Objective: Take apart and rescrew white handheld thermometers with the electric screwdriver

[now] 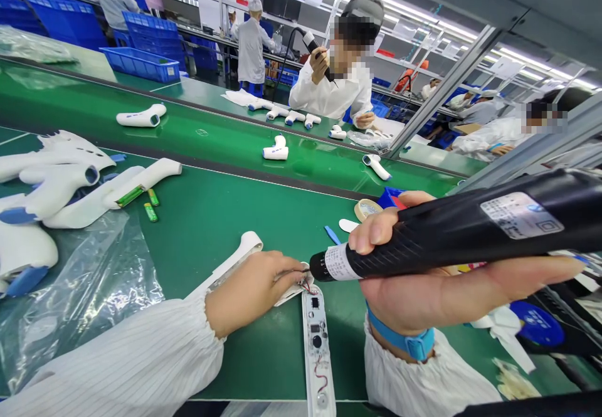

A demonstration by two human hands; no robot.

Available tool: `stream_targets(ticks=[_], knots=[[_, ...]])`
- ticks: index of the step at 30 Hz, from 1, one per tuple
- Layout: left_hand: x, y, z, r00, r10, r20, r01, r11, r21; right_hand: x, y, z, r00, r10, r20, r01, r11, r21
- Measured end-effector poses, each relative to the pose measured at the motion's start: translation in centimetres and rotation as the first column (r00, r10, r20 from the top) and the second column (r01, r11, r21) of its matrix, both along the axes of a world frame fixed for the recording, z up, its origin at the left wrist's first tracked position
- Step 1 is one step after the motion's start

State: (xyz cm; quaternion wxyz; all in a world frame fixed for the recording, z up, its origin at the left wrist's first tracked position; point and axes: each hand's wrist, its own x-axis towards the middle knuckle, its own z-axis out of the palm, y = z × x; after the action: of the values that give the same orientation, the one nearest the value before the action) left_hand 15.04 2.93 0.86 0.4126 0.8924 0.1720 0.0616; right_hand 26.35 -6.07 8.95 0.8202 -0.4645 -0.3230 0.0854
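The left hand (251,295) is curled closed over the end of a white thermometer shell (239,257), its fingers (286,273) pinching in beside thin red wires (308,287), which keeps the piece steady on the green table (226,216). The right hand (407,298) wraps fully around a black electric screwdriver (470,235), holding it low and nearly level so that its tip (314,269) reaches those wires from the right. A blue wrist strap (404,340) circles the right wrist. An opened shell with an exposed circuit board (316,342) lies just below, running to the table's near edge and leaving little room between the wrists. Farther left, a heap of white shells (51,179) sits partly on a clear plastic bag (84,298), with green batteries (150,208) nearby.
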Motion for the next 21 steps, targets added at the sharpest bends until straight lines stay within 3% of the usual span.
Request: stream_targets(ticks=[11, 21], knots=[[0.0, -0.3, 0.0, 1.0, 0.0, 0.012, -0.001, 0.998, 0.062, 0.6, 0.1, -3.5, 0.988, 0.154, 0.025, -0.152, 0.987, -0.058], [0.0, -0.3, -0.3, 1.0, -0.006, 0.029, 0.002, 0.991, 0.131, 0.5, 0.3, -3.5, 0.984, 0.179, 0.006, -0.178, 0.981, -0.073]])
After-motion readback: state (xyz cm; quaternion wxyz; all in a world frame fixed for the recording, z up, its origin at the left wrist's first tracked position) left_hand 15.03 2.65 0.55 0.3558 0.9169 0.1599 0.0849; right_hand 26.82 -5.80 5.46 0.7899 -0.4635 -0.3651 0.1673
